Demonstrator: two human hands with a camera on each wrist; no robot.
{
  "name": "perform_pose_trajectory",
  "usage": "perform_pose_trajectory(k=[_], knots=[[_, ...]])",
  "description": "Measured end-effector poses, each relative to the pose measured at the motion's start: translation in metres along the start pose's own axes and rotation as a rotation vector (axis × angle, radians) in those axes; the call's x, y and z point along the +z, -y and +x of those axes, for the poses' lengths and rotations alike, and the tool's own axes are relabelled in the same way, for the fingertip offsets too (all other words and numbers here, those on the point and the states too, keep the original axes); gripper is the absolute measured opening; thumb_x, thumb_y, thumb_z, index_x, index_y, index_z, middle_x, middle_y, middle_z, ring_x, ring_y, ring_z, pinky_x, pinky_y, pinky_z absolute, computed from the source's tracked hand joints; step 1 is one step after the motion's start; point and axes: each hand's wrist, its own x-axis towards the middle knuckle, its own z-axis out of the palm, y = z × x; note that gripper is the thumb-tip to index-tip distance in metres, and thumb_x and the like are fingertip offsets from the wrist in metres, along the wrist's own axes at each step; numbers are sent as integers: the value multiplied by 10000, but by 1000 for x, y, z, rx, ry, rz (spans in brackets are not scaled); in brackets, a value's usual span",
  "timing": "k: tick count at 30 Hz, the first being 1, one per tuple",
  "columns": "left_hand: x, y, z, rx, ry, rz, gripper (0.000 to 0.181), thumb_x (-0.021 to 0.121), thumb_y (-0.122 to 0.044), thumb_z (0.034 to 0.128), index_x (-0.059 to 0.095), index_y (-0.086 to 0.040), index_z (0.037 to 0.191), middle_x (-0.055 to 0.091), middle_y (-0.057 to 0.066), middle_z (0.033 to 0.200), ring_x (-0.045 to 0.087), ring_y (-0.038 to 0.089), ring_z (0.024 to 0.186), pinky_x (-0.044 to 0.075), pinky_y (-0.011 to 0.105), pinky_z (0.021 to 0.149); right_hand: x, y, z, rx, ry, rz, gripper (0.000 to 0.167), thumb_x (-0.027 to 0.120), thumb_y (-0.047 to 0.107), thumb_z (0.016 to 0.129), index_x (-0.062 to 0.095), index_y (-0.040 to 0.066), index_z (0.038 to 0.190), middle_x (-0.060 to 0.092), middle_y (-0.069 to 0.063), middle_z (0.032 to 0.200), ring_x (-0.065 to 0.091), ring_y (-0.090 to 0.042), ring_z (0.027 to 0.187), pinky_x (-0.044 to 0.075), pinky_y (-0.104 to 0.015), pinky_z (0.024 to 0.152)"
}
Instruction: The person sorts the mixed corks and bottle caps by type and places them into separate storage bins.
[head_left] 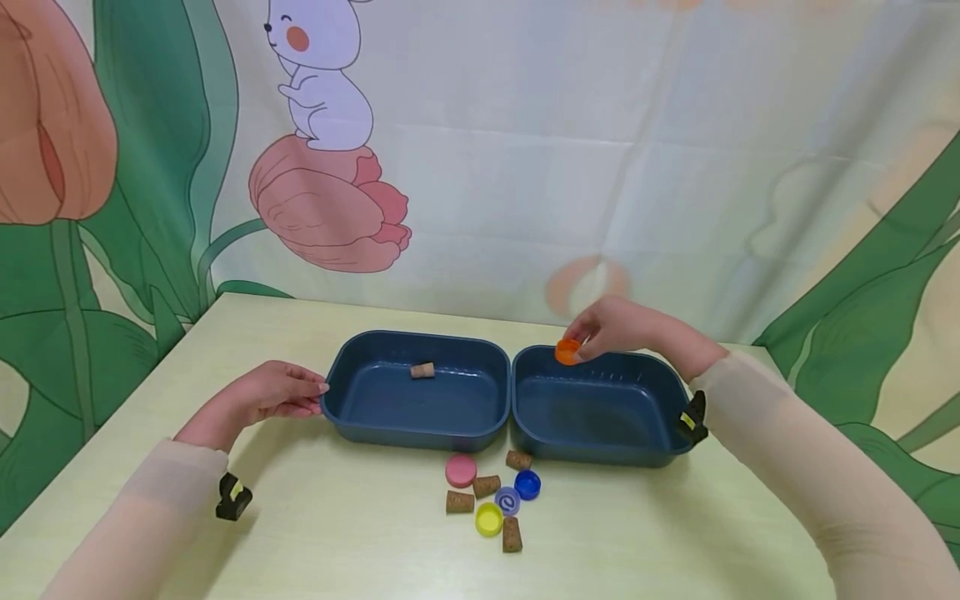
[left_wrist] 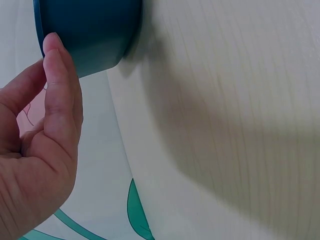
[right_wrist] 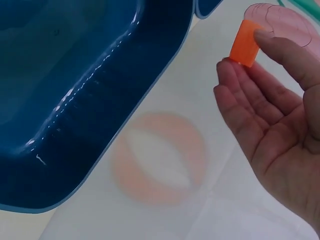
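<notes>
My left hand [head_left: 277, 393] holds the left end of a dark blue tray [head_left: 420, 437], its fingertips at the rim. Inside that tray lies one cork [head_left: 422, 370]. Over the back rim of a second blue tray [head_left: 600, 452], my right hand [head_left: 617, 325] pinches an orange bottle cap [head_left: 567, 352] between thumb and fingers. The right wrist view shows the cap [right_wrist: 245, 43] edge-on, apart from the tray wall. In the left wrist view, fingers [left_wrist: 59, 95] touch the outer side of the left tray [left_wrist: 90, 35].
In front of the trays lie several corks [head_left: 460, 502] and caps: pink [head_left: 461, 471], blue [head_left: 527, 484], purple [head_left: 507, 501] and yellow [head_left: 489, 519]. The two trays stand side by side on a pale wooden table [head_left: 360, 533]. Behind hangs a printed curtain [head_left: 510, 208].
</notes>
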Motion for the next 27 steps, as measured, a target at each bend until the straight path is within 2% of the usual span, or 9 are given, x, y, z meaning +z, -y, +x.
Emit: perform_pose_trajectory(k=[5, 20, 27], knots=[[1, -1, -1, -9, -2, 1, 444, 561, -131, 1054, 477, 173, 1367, 728, -42, 779, 712, 49, 715, 622, 191, 714, 2, -7, 9, -15, 34, -22, 328, 726, 126, 923, 707, -36, 1207, 753, -203, 1142, 708, -318, 1029, 604, -395, 916], [2, 0, -2, -2, -4, 4, 456, 561, -140, 1055, 474, 178, 1369, 730, -46, 778, 712, 44, 717, 621, 189, 714, 21, -18, 30, -25, 106, -16, 369, 736, 140, 912, 695, -34, 1235, 748, -198, 1181, 704, -322, 1096, 594, -405, 975], [1, 0, -1, -4, -11, 5, 455, 562, -141, 1054, 477, 172, 1372, 731, -47, 780, 711, 44, 717, 623, 193, 720, 35, -24, 40, -31, 150, 0, 348, 729, 124, 914, 697, -30, 1225, 752, -201, 1163, 717, -269, 1033, 605, -370, 944]])
